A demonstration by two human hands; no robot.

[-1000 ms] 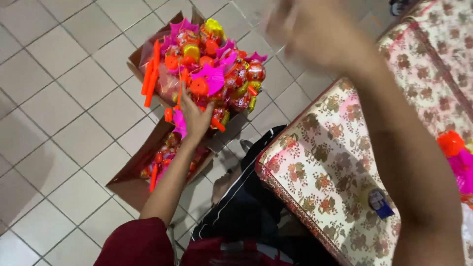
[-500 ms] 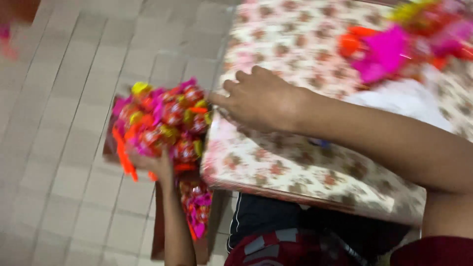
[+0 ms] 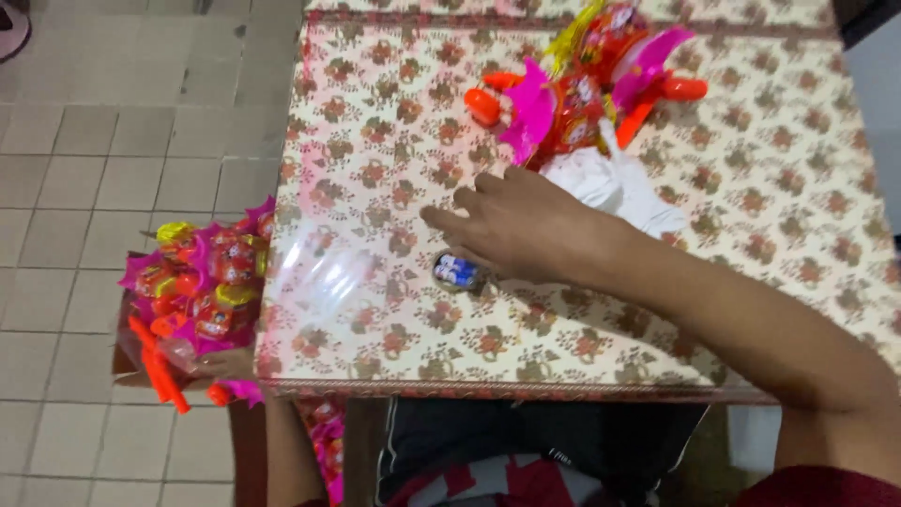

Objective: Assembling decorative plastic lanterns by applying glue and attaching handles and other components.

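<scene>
- The floor is laid in square, pale grey-beige tiles with darker grout lines, and it fills the left side of the view.
- The tabletop takes up the centre and right and carries a glossy cream cover printed with rows of small reddish-brown flowers.
- A soft patch of glare lies on the cover near its left edge, from light overhead.
- A red patterned border runs along the near edge.
- Under the near edge the space is dark.
</scene>
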